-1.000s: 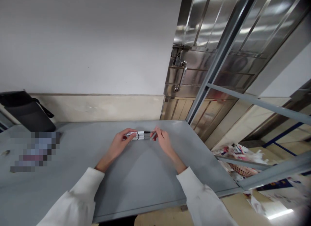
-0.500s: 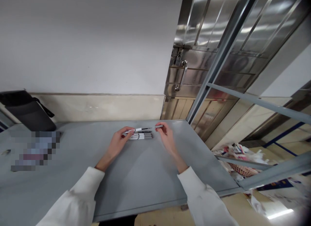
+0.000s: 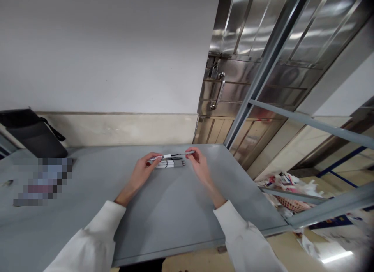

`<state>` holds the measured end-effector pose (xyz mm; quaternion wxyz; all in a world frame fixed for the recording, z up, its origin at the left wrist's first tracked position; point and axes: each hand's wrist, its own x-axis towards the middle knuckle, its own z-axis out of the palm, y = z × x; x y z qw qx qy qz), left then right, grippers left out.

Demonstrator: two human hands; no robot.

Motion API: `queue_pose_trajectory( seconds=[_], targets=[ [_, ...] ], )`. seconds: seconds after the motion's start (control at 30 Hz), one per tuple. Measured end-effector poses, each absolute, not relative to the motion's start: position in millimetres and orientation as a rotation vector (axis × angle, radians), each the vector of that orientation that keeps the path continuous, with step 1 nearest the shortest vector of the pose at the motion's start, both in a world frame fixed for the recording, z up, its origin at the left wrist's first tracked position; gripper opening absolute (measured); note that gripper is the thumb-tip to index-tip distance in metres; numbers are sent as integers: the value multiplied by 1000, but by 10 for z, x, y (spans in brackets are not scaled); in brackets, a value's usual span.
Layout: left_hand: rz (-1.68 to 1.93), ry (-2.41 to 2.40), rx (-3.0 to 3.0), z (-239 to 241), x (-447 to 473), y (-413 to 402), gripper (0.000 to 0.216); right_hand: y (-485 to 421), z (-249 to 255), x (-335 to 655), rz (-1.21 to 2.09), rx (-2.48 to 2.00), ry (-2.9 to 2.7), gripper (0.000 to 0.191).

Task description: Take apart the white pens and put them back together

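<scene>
My left hand (image 3: pixel 149 161) is closed on a white pen (image 3: pixel 166 156), held near level with its thin dark front pointing right. Between the fingertips of my right hand (image 3: pixel 197 159) is a small grey pen piece (image 3: pixel 189 152), a cap or front section; which one I cannot tell. Its left end meets the pen's thin tip. Just below, several white pens (image 3: pixel 171 163) with dark ends lie side by side on the grey table (image 3: pixel 169 213). My left fingers hide the left ends of some of them.
A black case with a strap (image 3: pixel 35 133) stands at the table's back left, and a blurred-out flat item (image 3: pixel 43 180) lies before it. A wall runs behind the table. Metal posts (image 3: pixel 248 96) rise at its right corner. Bags and a basket (image 3: pixel 292 202) lie beyond the right edge.
My right hand has moved slightly left, bringing the grey piece onto the pen's thin tip; a small gap showed there before. The left hand and the lying pens have stayed put.
</scene>
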<state>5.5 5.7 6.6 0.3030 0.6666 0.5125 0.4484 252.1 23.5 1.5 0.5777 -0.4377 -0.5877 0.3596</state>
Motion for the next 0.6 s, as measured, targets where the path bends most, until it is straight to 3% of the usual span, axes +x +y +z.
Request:
queue_pose_trajectory(
  seconds=[0.6],
  targets=[
    [1124, 1315, 1796, 116, 99, 16, 40, 170, 59, 2450, 962, -956, -1514, 18]
  ],
)
